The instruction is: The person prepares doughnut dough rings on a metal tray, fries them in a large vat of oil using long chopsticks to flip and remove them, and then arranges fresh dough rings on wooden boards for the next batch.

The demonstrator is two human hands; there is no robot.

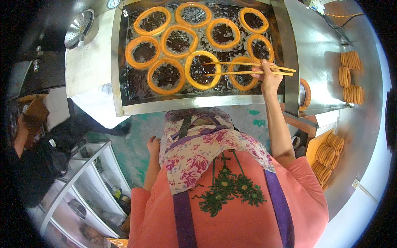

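Note:
Long wooden chopsticks [244,73] are held in my right hand [267,74], whose fingers are closed around them near the fryer's right side. Their two tips reach left into the middle of a paler dough ring [188,68] in the dark oil. Several browner dough rings [167,41] float around it in the wide metal fryer [161,105]. One golden ring [235,84] lies partly under the chopsticks and near my right hand. My left hand [154,144] hangs low beside the flowered apron [194,165], its fingers loosely apart and nothing in them.
A perforated skimmer [78,29] rests on the left counter. Stacks of fried rings [351,78] stand on the right metal counter, with more stacks [328,153] in a box below. At left is another person in black [45,165] beside a glass-fronted case [89,186].

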